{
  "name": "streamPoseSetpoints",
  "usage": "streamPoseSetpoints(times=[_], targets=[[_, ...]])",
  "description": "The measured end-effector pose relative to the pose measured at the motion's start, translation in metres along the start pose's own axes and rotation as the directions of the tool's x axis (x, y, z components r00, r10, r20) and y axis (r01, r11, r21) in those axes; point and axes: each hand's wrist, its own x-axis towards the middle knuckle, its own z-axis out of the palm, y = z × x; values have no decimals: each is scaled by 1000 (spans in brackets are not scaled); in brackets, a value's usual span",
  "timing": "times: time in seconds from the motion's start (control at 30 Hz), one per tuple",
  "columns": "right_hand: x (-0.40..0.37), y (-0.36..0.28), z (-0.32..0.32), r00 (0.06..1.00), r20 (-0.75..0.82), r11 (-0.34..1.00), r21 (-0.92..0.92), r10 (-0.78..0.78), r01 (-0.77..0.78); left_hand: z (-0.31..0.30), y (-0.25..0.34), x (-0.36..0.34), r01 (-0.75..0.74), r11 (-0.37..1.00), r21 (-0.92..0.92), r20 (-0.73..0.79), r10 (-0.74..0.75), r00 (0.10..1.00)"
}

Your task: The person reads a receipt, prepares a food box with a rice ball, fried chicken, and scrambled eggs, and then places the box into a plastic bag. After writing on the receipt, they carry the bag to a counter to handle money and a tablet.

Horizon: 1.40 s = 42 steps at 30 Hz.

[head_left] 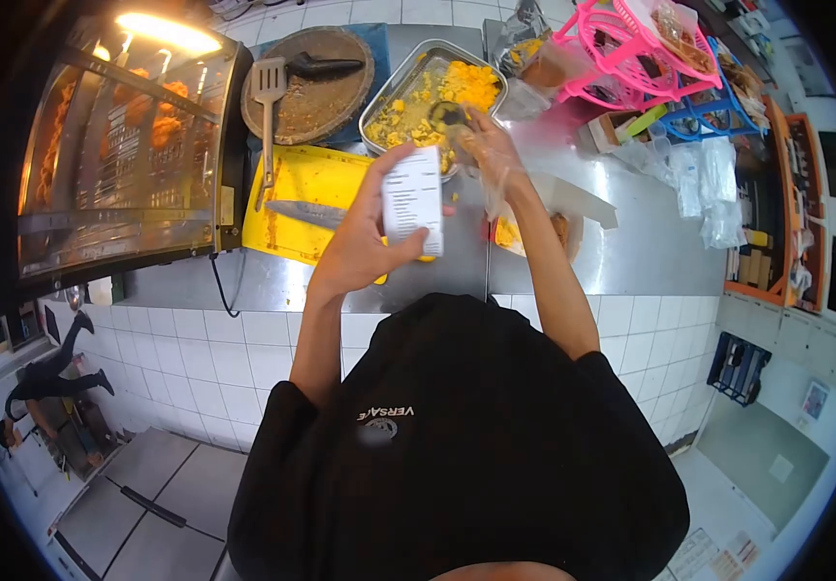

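My left hand (360, 242) holds a white printed receipt (412, 198) upright above the steel counter. My right hand (492, 150), inside a clear plastic glove, grips a dark scoop (447, 114) that rests in the yellow rice of a steel tray (384, 92). An open food box (539, 232) with yellow food sits below my right forearm, partly hidden by the arm.
A yellow cutting board (307, 184) with a large knife (307, 213) lies left of the receipt. A spatula (268, 97) leans on a round wooden block (316, 97). A heated glass display (118, 145) stands far left. Pink baskets (631, 48) and plastic bags (704, 184) fill the right.
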Motion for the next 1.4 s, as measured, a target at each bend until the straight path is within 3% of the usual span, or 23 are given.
streamPoseSetpoints(times=[0.03, 0.07, 0.1, 0.17, 0.27, 0.3, 0.33, 0.4, 0.43, 0.47, 0.53, 0.63, 0.77, 0.83, 0.93, 1.1, 1.17, 1.2, 1.27, 1.3, 1.37, 1.4], targets=[[10, 16, 0, 964, -33, 911, -337, -263, 237, 3, 4, 1, -15, 1000, -6, 56, 15, 998], [19, 24, -2, 861, 27, 661, -629, -507, 409, 6, 8, 2, -31, 999, -14, 107, 33, 994], [3, 15, -3, 781, 7, 477, -789, -624, 388, 11, 10, 2, -21, 999, -46, 84, 25, 996], [-46, 7, -24, 972, -8, 766, -617, -234, 180, 15, 10, 2, -23, 998, -60, 71, 27, 997], [-123, 13, -38, 998, 54, 462, -885, -10, 53, 26, 11, 8, -17, 994, -103, 91, 27, 995], [-143, 22, -46, 998, 64, 304, -950, -29, 69, 31, 11, 11, -12, 991, -131, 113, 27, 993], [-156, 48, -60, 998, 57, 307, -950, -26, 62, 37, 10, 14, -7, 991, -131, 119, 23, 993], [-170, 109, -90, 975, 99, 169, -977, -201, 134, 48, 8, 22, 42, 988, -149, 178, -15, 984], [-172, 116, -100, 993, 43, 190, -980, -110, 63, 56, 6, 27, 44, 988, -146, 185, -16, 983], [-169, 127, -113, 993, 39, 193, -979, -115, 60, 65, 4, 32, 38, 990, -136, 204, -9, 979], [-167, 149, -140, 975, 115, 212, -965, -189, 155, 85, 0, 41, 38, 992, -122, 225, -10, 974], [-172, 129, -172, 944, 178, 206, -949, -279, 240, 123, -7, 57, 71, 987, -145, 250, -33, 968], [-172, 137, -235, 936, 192, 227, -938, -295, 264, 178, -22, 80, 55, 990, -128, 255, -20, 967], [-181, 145, -265, 965, 205, 224, -945, -164, 239, 202, -29, 88, 82, 988, -132, 257, -45, 965], [-179, 155, -307, 978, 173, 197, -961, -116, 194, 235, -35, 101, 95, 990, -106, 234, -68, 970], [-173, 134, -356, 963, 165, 251, -943, -212, 217, 275, -49, 118, 3, 1000, 4, 232, -4, 973], [-169, 115, -378, 947, 221, 517, -796, -235, 314, 288, -49, 127, -56, 996, 64, 233, 39, 972], [-166, 96, -389, 946, 216, 515, -798, -241, 314, 294, -49, 129, -30, 999, 32, 225, 23, 974], [-147, 44, -419, 928, 369, 728, -649, 49, 220, 305, -49, 132, -15, 1000, -1, 247, 15, 969], [-137, 18, -440, 919, 377, 800, -584, 116, 139, 309, -49, 134, 7, 1000, 8, 224, -9, 975], [-119, -3, -488, 958, 286, 778, -600, -11, 188, 320, -53, 141, 40, 999, -5, 169, -39, 985], [-106, -15, -515, 975, 221, 831, -543, 4, 120, 327, -52, 144, 31, 999, -13, 160, -29, 987]])
